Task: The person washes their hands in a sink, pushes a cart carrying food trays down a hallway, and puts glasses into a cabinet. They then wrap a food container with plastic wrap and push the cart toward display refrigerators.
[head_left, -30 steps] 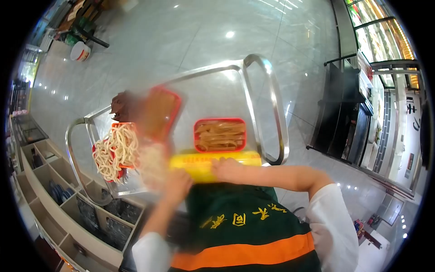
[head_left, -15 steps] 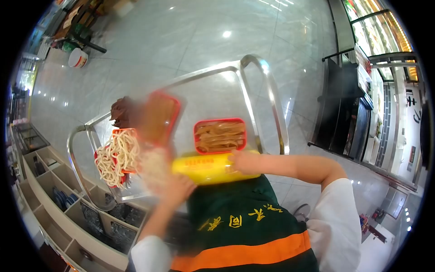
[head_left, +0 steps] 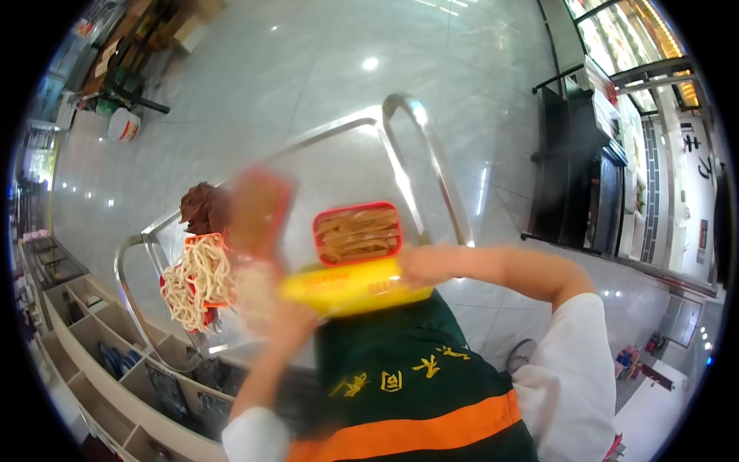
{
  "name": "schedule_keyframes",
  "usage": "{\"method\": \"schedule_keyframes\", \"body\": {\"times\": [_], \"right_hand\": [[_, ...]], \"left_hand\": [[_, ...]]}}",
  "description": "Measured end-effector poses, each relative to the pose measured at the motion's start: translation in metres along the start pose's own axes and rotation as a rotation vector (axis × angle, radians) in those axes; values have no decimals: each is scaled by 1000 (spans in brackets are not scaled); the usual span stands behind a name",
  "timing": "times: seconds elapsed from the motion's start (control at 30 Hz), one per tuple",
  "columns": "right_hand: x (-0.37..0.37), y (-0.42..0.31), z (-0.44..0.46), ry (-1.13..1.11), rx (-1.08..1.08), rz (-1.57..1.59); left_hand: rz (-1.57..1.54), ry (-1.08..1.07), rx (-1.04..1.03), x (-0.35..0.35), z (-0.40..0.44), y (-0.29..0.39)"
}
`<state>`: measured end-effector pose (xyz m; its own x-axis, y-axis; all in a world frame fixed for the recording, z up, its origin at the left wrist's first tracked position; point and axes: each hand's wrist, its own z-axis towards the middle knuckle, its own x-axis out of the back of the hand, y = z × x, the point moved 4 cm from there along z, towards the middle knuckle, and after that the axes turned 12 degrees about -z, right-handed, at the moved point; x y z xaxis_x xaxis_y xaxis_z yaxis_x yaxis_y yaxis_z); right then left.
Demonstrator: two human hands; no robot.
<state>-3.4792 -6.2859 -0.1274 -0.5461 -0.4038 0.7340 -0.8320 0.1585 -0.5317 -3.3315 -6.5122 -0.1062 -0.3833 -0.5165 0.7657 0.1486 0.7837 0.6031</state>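
A yellow roll (head_left: 350,291) with red print, its exact kind unclear, lies across the near side of a metal cart, against the apron front. My right hand (head_left: 427,266) is closed over its right end. Around the left end is my left hand (head_left: 294,319), its fingers partly blurred. Just beyond the roll, a red tray (head_left: 315,239) holds flat brown noodles (head_left: 358,233) that look shiny. Another red tray (head_left: 283,204) with brown contents is smeared in the view, left of the first. Pale food (head_left: 256,292) near my left hand is also blurred.
Thick pale noodles (head_left: 204,269) heap over red trays at the cart's left, with dark brown strips (head_left: 204,208) behind. The cart's metal rails (head_left: 443,173) rise at both ends. Compartmented shelving (head_left: 115,385) stands lower left. A white bucket (head_left: 123,125) sits on the floor.
My right hand has slid towards the roll's right end, uncovering more red print. The roll tilts slightly more, and the whole view has shifted a little.
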Motion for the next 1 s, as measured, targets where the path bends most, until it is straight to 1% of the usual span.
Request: {"method": "schedule_keyframes", "body": {"times": [0.03, 0.07, 0.13, 0.17, 0.2, 0.23, 0.27, 0.33, 0.37, 0.4, 0.43, 0.5, 0.57, 0.63, 0.7, 0.73, 0.77, 0.8, 0.83, 0.87, 0.9, 0.93, 1.0], "right_hand": [[9, -8, -8, 216, -21, -100], [4, -13, -13, 221, -24, -104], [-4, -27, -21, 169, 42, 82], [-6, -39, -28, 178, 17, 204], [-3, -52, -36, 190, -10, 324], [-1, -61, -43, 280, 9, 310], [0, -63, -52, 285, 5, 305], [16, -77, -73, -18, -188, 757], [22, -81, -82, -12, -191, 751], [25, -86, -90, -57, -171, 792], [29, -93, -96, -103, -151, 833], [52, -103, -105, -124, -117, 841], [74, -115, -114, -197, -61, 891], [93, -127, -122, -225, -18, 891], [115, -137, -130, -259, 26, 889], [128, -144, -134, -303, 91, 894], [137, -151, -137, -349, 156, 900], [142, -156, -140, -350, 158, 892], [147, -164, -144, -322, 264, 828], [153, -171, -149, -294, 368, 765], [168, -177, -149, -290, 405, 846], [179, -176, -151, -290, 404, 839], [202, -165, -154, -197, 345, 569]], "left_hand": [[-42, 9, 24, 3, 1, -1], [-37, 11, 20, 1, -1, -2], [-136, 16, 142, -7, -8, -7], [-133, 18, 137, -10, -13, -6], [-213, 25, 99, -11, -17, -3], [-294, 29, 60, -11, -18, 2], [-290, 31, 53, -9, -21, 5], [-371, 24, 46, 8, -26, 24], [-368, 8, 10, 20, -26, 33], [-362, 12, 3, 35, -26, 44], [-384, -34, -32, 50, -26, 57], [-475, -89, -93, 67, -31, 73], [-472, -116, -126, 93, -35, 90], [-471, -139, -157, 120, -39, 107], [-465, -272, -195, 142, -44, 121], [-460, -264, -193, 151, -47, 126], [-419, -360, -212, 156, -51, 132], [-376, -455, -231, 161, -54, 138], [-372, -448, -230, 174, -54, 146], [-387, -401, -306, 192, -52, 158], [-402, -355, -382, 205, -49, 166], [-396, -350, -383, 212, -44, 165], [-359, -389, -437, 226, -37, 158]]}}
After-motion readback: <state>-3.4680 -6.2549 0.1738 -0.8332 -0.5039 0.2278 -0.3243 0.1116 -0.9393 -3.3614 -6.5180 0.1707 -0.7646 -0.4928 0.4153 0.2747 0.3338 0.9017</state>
